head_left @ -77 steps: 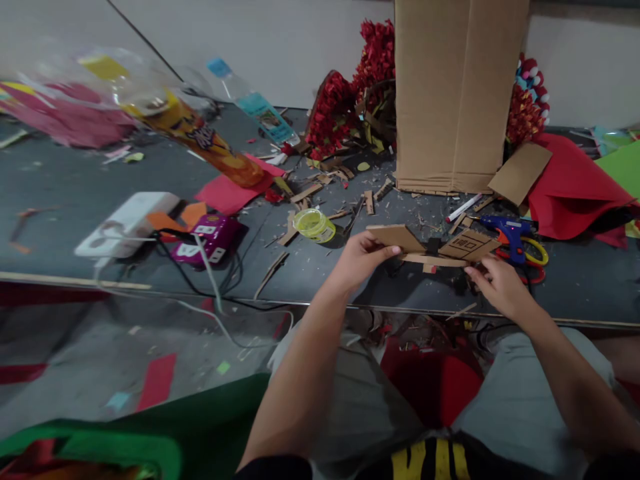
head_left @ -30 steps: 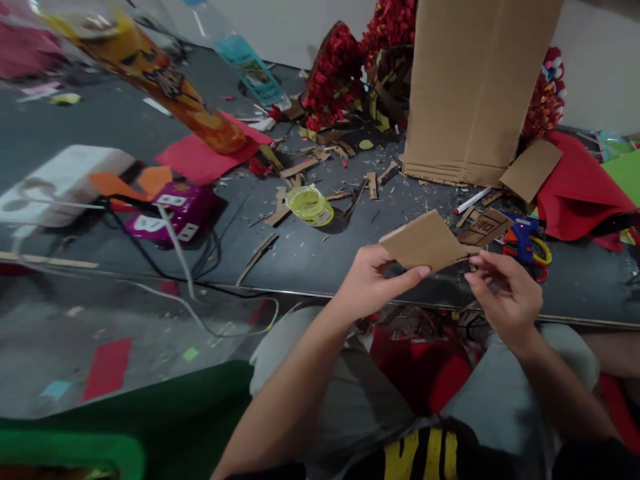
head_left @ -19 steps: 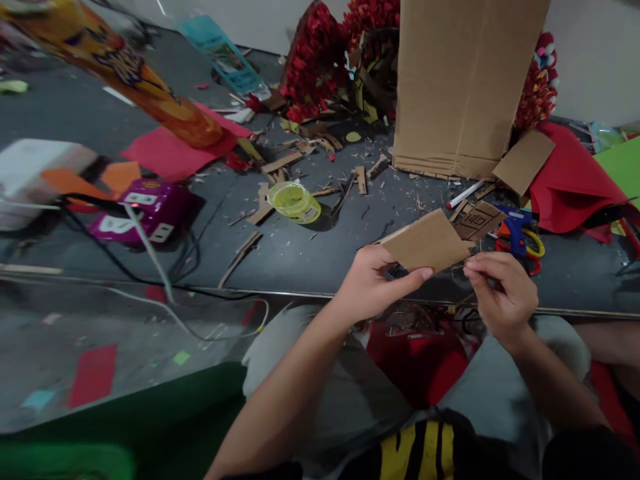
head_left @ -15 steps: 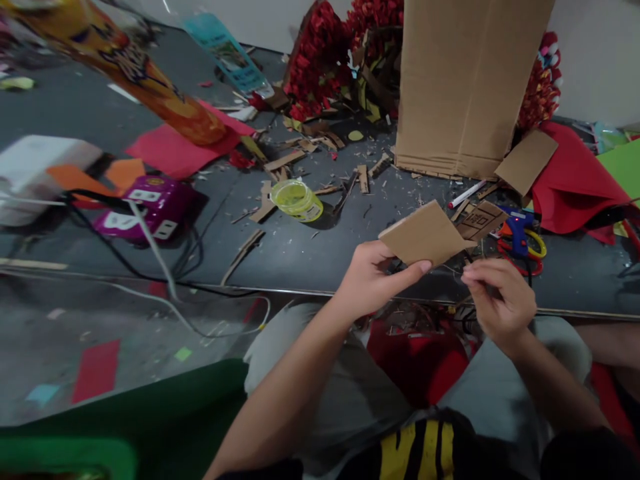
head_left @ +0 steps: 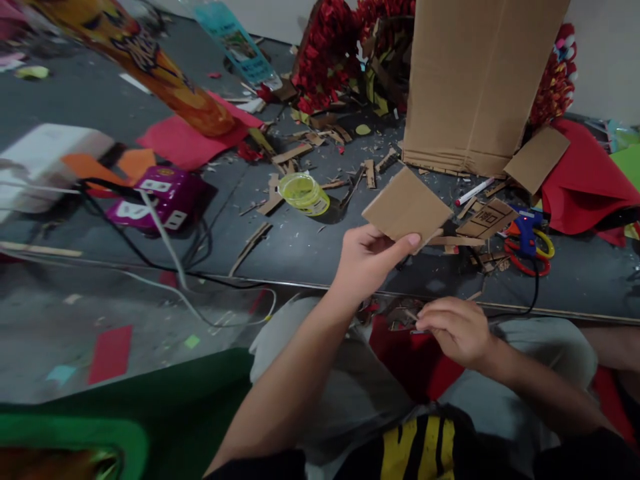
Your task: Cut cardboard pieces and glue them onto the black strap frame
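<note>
My left hand [head_left: 367, 260] grips a square cardboard piece [head_left: 407, 205] between thumb and fingers, raised above the front edge of the table. My right hand [head_left: 457, 328] is lower and to the right, over my lap, its fingers pinched together on a small thin scrap [head_left: 411, 316] that is too small to identify. Behind the square lie a narrow cardboard strip [head_left: 457, 241] and a printed cardboard piece [head_left: 487, 219]. A blue glue gun [head_left: 527, 230] rests by red and yellow scissors [head_left: 547, 245] at the right.
On the grey table [head_left: 300, 247] stand a yellow jar [head_left: 304, 195], a tall cardboard box [head_left: 483, 87] and an orange tube [head_left: 175, 80]. Cables run from a purple power strip [head_left: 163, 200] over the front edge. Scraps litter the tabletop. A person's leg [head_left: 613, 343] is at the right.
My right hand has moved down and left, away from the cardboard and below the table edge. The square in my left hand has tilted up, and the view has shifted slightly.
</note>
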`<action>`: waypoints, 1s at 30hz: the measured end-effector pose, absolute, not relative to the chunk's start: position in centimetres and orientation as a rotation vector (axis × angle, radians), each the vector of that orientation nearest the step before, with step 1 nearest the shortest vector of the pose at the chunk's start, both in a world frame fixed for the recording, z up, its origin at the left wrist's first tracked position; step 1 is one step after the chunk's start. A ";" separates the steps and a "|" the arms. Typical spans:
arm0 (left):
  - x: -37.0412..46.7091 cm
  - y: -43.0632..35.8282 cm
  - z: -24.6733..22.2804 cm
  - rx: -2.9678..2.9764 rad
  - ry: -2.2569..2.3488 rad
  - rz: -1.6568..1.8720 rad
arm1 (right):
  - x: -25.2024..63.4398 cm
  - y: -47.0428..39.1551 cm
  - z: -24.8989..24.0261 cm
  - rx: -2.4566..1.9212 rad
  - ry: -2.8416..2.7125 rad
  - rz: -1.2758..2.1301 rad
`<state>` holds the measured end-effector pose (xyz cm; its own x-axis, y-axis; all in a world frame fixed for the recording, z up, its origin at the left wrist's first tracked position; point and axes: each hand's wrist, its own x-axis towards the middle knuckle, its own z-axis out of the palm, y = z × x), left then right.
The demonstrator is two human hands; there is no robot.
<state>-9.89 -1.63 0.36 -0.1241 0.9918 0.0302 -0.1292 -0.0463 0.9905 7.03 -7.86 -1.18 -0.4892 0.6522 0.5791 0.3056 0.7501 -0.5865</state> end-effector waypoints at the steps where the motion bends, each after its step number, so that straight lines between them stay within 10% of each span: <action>1: -10.0 -1.5 0.2 1.053 1.190 1.419 | 6.8 -8.0 -1.5 -0.708 -2.113 0.546; 12: -11.2 -0.2 -0.4 1.080 1.246 1.390 | 6.9 -5.2 -3.6 -1.220 -1.191 1.445; 30: -10.9 0.1 -1.3 1.352 1.158 1.092 | 7.2 -4.5 -1.7 -0.994 -0.753 1.746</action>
<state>-10.93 0.12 -1.32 0.1320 0.9910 0.0243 0.0822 -0.0353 0.9960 7.21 -4.50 -1.67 -0.2125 0.9340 -0.2871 -0.4318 -0.3533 -0.8299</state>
